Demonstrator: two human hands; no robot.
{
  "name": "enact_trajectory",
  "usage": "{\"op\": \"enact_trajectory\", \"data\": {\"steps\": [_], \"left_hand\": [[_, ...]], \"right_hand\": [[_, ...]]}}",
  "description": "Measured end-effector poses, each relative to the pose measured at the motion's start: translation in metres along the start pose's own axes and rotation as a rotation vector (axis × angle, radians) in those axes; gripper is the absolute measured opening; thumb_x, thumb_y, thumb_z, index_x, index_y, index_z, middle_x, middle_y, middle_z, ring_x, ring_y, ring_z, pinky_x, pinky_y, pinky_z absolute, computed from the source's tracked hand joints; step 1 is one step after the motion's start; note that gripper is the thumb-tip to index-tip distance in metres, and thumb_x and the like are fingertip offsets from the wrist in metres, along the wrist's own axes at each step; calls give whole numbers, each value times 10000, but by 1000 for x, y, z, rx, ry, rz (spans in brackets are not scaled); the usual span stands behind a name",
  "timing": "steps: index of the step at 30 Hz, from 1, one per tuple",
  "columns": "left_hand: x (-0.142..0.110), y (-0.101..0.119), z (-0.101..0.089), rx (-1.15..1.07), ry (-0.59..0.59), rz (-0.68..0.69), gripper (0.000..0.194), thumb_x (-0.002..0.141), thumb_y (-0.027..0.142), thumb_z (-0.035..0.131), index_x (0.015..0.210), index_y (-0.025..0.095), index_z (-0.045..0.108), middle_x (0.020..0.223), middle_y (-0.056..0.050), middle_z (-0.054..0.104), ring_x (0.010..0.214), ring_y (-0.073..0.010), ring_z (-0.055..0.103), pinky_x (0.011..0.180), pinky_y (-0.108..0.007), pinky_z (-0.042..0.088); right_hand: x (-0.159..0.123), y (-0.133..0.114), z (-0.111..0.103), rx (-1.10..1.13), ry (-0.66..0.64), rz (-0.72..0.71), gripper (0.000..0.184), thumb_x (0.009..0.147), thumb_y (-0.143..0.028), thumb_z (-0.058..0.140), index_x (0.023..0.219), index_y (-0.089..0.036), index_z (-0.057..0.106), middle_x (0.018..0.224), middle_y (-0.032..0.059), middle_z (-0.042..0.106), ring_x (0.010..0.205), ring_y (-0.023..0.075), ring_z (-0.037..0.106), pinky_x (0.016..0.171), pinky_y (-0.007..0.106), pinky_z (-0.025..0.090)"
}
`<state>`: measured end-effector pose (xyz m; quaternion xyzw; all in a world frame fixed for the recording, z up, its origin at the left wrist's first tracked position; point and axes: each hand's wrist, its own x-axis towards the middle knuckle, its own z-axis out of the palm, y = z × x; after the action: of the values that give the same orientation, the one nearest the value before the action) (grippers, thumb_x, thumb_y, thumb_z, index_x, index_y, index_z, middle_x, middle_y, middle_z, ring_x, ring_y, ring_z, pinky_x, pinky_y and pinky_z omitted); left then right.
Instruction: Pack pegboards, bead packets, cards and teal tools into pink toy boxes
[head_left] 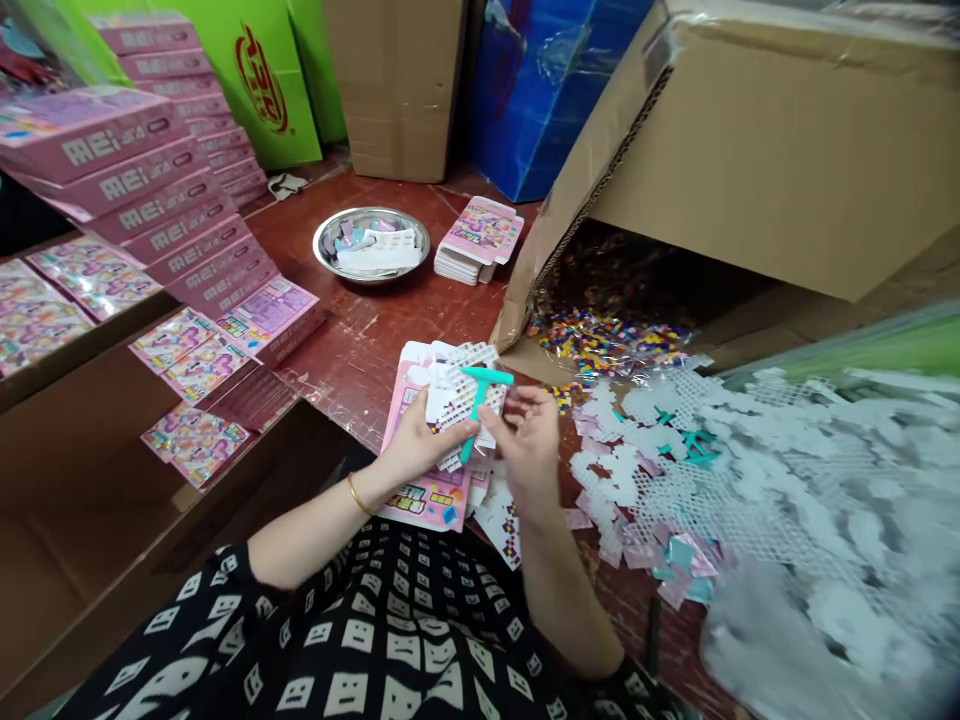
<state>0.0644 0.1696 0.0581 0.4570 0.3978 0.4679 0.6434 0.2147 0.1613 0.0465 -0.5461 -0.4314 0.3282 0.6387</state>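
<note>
My left hand (416, 435) is closed on a small stack of white lattice sheets (448, 392), its thumb pressed on top. Across the stack lies a teal T-shaped plastic tool (487, 378). My right hand (531, 450) pinches the stack's right edge and the tool's stem, with its other fingers curled. Under both hands are pink printed flat boxes (435, 508). A printed paper with a pixel pattern (499, 520) sticks out below my right hand.
Ahead stand a metal bowl (324, 262) of sachets and white pieces, and a stack of pink cards (480, 235). Right are an open carton (750, 150) with colourful bead bags (607, 335) and a heap of white plastic pieces (757, 500). Stacked pink boxes (187, 235) rise left.
</note>
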Motion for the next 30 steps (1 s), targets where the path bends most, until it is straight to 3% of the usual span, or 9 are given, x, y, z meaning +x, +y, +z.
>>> {"op": "enact_trajectory", "data": {"steps": [2, 6, 8, 11, 13, 15, 20, 26, 30], "left_hand": [[7, 14, -8, 95, -113, 4, 652, 696, 349, 863, 1225, 129, 552, 1165, -135, 686, 988, -242, 680, 918, -414, 552], [32, 31, -21, 203, -329, -77, 633, 738, 404, 827, 1222, 141, 515, 931, -65, 668, 727, -185, 658, 698, -377, 577], [43, 28, -31, 261, -190, 28, 678, 742, 456, 815, 1244, 163, 466, 1029, -86, 630, 806, -199, 664, 721, -386, 584], [41, 12, -54, 477, 134, 296, 781, 709, 503, 833, 1291, 195, 412, 1285, -138, 510, 1137, -267, 595, 960, -460, 537], [28, -5, -69, 651, 210, 346, 807, 694, 529, 839, 1298, 198, 419, 1313, -139, 483, 1247, -304, 519, 1070, -519, 456], [13, -23, -78, 750, 200, 283, 852, 653, 555, 860, 1295, 189, 436, 1278, -136, 493, 1241, -330, 512, 1080, -561, 431], [-2, -47, -79, 781, 223, 130, 978, 574, 561, 901, 1333, 164, 429, 1247, -150, 513, 1183, -344, 540, 1040, -578, 453], [-5, -22, -66, 540, 159, 51, 932, 569, 490, 917, 1304, 173, 440, 1231, -146, 608, 1165, -334, 609, 1030, -575, 487], [-18, 11, -50, 379, 83, 74, 663, 579, 492, 914, 1051, 181, 568, 946, -41, 692, 851, -228, 690, 821, -437, 601]], "right_hand": [[20, -5, -3, 161, -195, 158, 606, 607, -413, 880, 1110, -259, 578, 1060, 52, 667, 939, 199, 660, 779, 355, 596], [62, -15, 8, 210, -502, 312, 576, 579, -380, 913, 1043, -247, 600, 1024, 28, 703, 896, 193, 686, 812, 384, 619], [84, -11, 19, 201, -466, 280, 554, 560, -379, 926, 985, -242, 598, 982, 12, 701, 874, 180, 688, 840, 381, 612], [121, 13, 33, 241, -241, 139, 603, 538, -452, 924, 980, -255, 564, 981, 2, 691, 895, 179, 688, 887, 386, 591], [139, 35, 40, 251, -114, 77, 633, 537, -501, 907, 985, -263, 528, 977, -13, 679, 906, 163, 681, 914, 365, 571], [146, 55, 46, 225, -172, 142, 640, 535, -513, 893, 977, -263, 503, 954, -41, 668, 890, 126, 666, 915, 311, 549], [112, 72, 54, 136, -587, 414, 575, 516, -464, 906, 910, -204, 579, 809, -39, 687, 718, 111, 643, 733, 281, 560], [78, 19, 45, 169, -722, 448, 528, 595, -485, 894, 971, -238, 618, 901, -22, 714, 777, 133, 670, 736, 273, 582], [68, -43, 21, 85, -589, 15, 444, 784, -530, 767, 1110, -269, 614, 1102, 42, 696, 970, 204, 682, 865, 341, 585]]}}
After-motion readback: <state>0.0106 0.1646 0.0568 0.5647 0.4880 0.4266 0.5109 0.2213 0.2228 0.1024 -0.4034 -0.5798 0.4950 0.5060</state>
